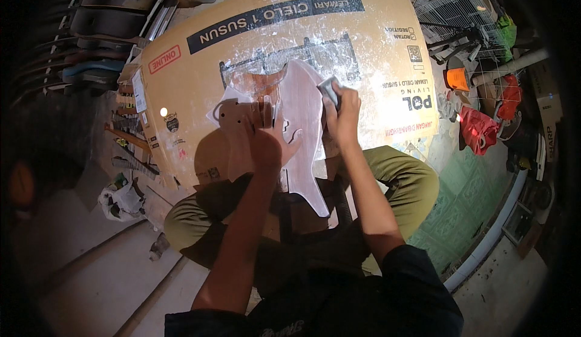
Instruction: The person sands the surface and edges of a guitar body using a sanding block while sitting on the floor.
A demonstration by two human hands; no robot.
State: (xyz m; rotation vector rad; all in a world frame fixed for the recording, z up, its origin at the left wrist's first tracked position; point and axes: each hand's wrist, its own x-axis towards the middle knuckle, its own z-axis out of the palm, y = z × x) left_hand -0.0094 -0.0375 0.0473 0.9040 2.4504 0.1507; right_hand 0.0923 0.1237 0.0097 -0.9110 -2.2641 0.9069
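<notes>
A pale, dusty wooden guitar body (299, 107) with cut-outs and small holes lies between my crossed legs, over a large cardboard sheet (169, 89). My left hand (272, 137) lies on the left-middle part of the body with its fingers stretched apart, holding nothing. My right hand (343, 116) grips a grey block (327, 88), which looks like a sanding block, at the body's upper right edge. The thumb is on the block's near side. The block's underside is hidden.
Dark guitar bodies (106, 40) are stacked at upper left, above assorted tools (127, 143). A white plastic bag (118, 201) lies at left. Wire cages (460, 25), an orange container (455, 78), red bags (475, 128) and a long grey pipe (469, 261) line the right side.
</notes>
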